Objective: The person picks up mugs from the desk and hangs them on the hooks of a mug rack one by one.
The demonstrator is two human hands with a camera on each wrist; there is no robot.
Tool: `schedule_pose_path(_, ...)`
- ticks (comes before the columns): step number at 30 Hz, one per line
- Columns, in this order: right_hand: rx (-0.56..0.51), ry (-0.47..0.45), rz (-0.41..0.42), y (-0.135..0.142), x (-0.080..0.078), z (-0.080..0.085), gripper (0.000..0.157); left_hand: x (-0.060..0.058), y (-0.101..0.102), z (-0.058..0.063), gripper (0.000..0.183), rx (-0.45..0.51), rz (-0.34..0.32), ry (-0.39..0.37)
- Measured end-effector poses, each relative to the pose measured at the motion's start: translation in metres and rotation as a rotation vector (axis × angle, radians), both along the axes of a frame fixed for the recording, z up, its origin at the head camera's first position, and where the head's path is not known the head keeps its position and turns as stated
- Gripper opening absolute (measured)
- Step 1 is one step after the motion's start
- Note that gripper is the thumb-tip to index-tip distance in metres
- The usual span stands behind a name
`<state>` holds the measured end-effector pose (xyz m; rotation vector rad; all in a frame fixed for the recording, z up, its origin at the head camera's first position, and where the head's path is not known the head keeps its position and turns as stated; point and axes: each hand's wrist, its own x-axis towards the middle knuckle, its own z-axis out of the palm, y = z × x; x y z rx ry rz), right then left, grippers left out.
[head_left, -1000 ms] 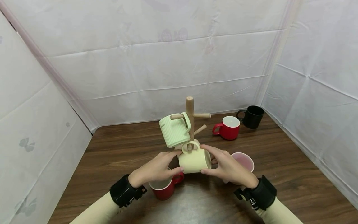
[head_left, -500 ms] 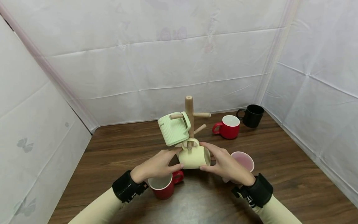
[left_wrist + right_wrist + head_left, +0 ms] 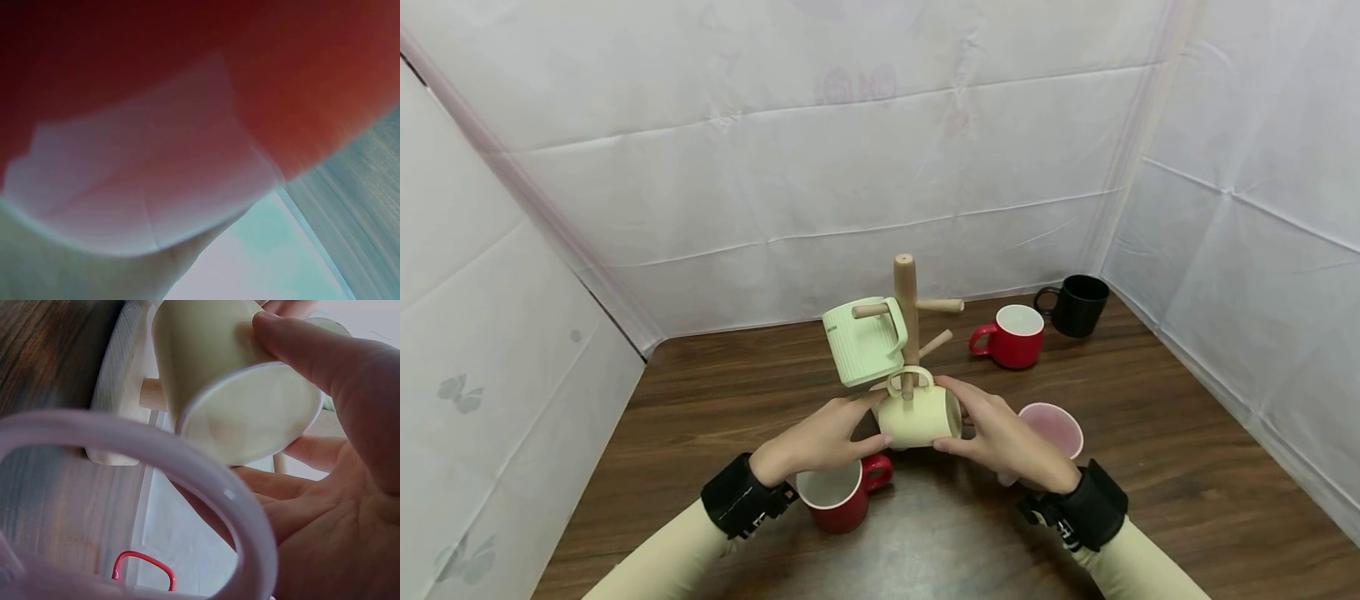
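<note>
A pale yellow mug [image 3: 914,418] lies on its side at the front of the wooden mug tree [image 3: 906,283], its handle looped around a low front peg [image 3: 907,386]. Its opening faces right. My left hand [image 3: 827,435] holds the base end between thumb and fingers. At the rim end, my right hand [image 3: 1003,433] grips with the thumb in front and fingers behind; the right wrist view shows the thumb [image 3: 306,347] on the mug's side. A pale green ribbed mug [image 3: 865,342] hangs tilted on an upper left peg.
Below my left hand stands a red mug [image 3: 838,500], blurred and close in the left wrist view. A pink mug [image 3: 1052,429] stands behind my right wrist. Another red mug [image 3: 1017,337] and a black mug [image 3: 1079,307] stand back right. Bare pegs [image 3: 942,306] stick out rightward.
The yellow mug has moved slightly up and away with both hands, and its handle sits farther along the peg. The view has shifted a little. The other mugs stay in place.
</note>
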<state>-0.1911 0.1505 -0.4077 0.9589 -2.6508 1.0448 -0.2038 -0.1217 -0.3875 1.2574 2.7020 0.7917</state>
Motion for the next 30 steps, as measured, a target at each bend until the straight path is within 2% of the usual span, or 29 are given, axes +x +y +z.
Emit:
schedule_pose_path(4,0.020,-0.008,-0.003,-0.0013,0.0013,0.0008,0.080,0.0005,-0.0012,-0.0002,0.066,-0.012,0.012,-0.014)
schedule_pose_path(12,0.044,0.034,-0.014,-0.0030,0.0012,0.0005,0.081,0.0014,-0.0035,-0.0009,0.068,-0.022,0.042,-0.041)
schedule_pose_path(30,0.079,0.038,-0.023,-0.0020,0.0026,-0.0005,0.082,0.0059,-0.0057,-0.0061,0.073,-0.015,0.058,-0.060)
